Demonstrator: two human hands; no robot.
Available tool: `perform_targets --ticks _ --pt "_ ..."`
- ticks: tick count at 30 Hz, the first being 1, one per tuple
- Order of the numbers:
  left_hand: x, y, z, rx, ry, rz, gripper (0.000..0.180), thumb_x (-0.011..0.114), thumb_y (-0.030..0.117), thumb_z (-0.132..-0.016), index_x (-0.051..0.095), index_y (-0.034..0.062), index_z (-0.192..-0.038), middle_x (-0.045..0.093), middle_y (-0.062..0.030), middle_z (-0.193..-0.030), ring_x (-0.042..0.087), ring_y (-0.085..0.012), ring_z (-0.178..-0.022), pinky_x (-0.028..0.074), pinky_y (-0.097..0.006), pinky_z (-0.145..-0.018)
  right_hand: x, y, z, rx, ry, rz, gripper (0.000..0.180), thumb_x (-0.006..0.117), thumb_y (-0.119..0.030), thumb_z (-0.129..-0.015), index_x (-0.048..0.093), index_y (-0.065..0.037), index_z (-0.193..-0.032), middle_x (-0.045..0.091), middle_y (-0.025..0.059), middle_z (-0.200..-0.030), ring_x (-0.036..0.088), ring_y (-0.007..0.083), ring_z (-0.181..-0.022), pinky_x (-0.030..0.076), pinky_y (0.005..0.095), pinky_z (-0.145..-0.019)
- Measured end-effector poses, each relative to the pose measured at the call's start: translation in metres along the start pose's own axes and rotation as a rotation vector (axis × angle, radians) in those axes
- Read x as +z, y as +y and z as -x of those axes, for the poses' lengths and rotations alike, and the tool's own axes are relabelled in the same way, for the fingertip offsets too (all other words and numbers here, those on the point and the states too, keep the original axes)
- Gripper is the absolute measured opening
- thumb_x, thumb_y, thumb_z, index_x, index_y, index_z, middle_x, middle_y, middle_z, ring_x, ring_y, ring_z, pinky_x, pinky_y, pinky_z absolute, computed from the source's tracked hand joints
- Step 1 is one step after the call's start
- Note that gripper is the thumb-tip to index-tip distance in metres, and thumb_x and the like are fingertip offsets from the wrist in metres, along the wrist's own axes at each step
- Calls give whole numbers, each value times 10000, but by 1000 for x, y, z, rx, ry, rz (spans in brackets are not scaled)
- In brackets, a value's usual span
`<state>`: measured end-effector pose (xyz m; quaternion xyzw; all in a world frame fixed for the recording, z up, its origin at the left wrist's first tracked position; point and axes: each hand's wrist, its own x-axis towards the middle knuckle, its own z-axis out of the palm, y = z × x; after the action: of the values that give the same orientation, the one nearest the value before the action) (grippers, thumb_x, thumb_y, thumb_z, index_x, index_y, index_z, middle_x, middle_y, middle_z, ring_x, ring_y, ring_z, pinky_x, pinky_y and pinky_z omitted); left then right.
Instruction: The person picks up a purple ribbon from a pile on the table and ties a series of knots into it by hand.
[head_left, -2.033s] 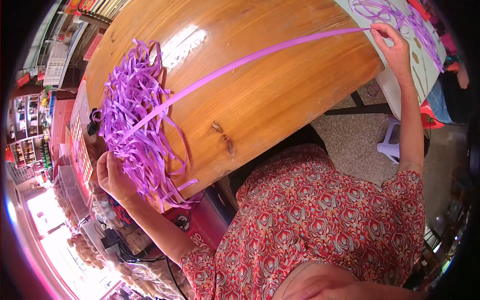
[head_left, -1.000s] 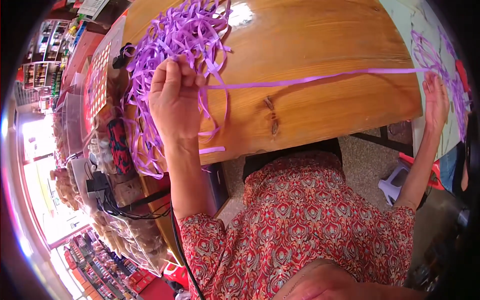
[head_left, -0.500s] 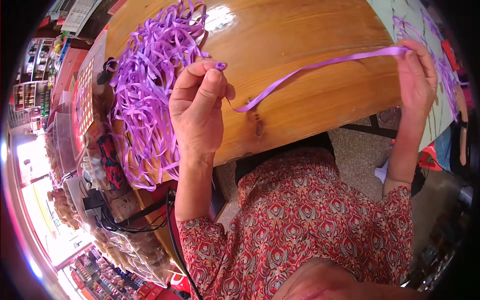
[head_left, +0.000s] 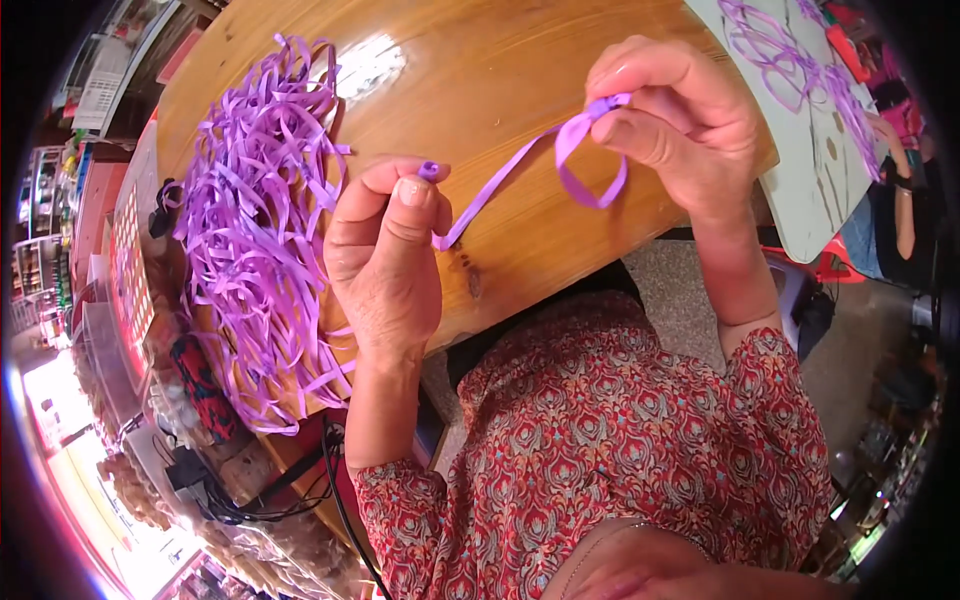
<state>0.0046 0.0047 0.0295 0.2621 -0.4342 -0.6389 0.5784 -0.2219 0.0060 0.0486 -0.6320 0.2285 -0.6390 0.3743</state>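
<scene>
A purple ribbon (head_left: 505, 183) runs between my two hands above the wooden table. My left hand (head_left: 385, 255) pinches a small rolled or knotted bit of it between thumb and forefinger; the strip comes out below the fingers. At the right, my right hand (head_left: 685, 130) is closed on the ribbon's other part, where a loop hangs down from the fingertips. Left of my left hand lies a big loose heap of purple ribbons (head_left: 255, 220), spilling over the near table edge.
The wooden table (head_left: 480, 70) has a rounded glare patch near the heap. A pale marble-patterned table (head_left: 800, 215) adjoins at right, with more purple ribbons (head_left: 785, 60) and another person's arm (head_left: 900, 200) beside it. Black cables (head_left: 240, 500) and wrapped goods (head_left: 205, 385) crowd the left side.
My right hand has come left, nearer my left hand, and the ribbon once stretched between them now slackens and forms a loop. My left hand keeps its pinch.
</scene>
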Motion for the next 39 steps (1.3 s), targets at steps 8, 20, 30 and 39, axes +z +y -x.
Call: perform_targets --ticks 8,20,30,39 --pt "14 -2 -2 -18 -5 -54 94 609 75 -877 622 2 -935 606 -38 -869 490 -60 -664 389 -190 -590 21 3 1 69 -22 26 214 577 81 -831 542 46 -1040 607 197 -998 613 227 -925 504 317 -823" --pt "36 -21 -7 5 118 118 127 520 163 -948 553 40 -952 591 -27 -837 515 -64 -696 398 -182 -610 33 24 -2 -80 -40 148 213 663 38 -774 609 11 -978 567 168 -1089 565 177 -970 471 253 -812" --pt "37 -16 4 -127 -2 120 139 518 163 -941 568 36 -966 518 6 -758 415 -69 -620 341 -221 -552 45 31 10 105 38 -120 226 692 61 -751 632 0 -961 600 87 -993 581 138 -940 487 243 -798" --pt "24 -21 7 -108 -7 187 130 570 63 -889 571 14 -1009 605 -39 -861 502 -90 -689 387 -243 -607 42 21 6 126 -97 99 204 669 22 -769 621 51 -966 582 138 -962 563 168 -908 450 256 -800"
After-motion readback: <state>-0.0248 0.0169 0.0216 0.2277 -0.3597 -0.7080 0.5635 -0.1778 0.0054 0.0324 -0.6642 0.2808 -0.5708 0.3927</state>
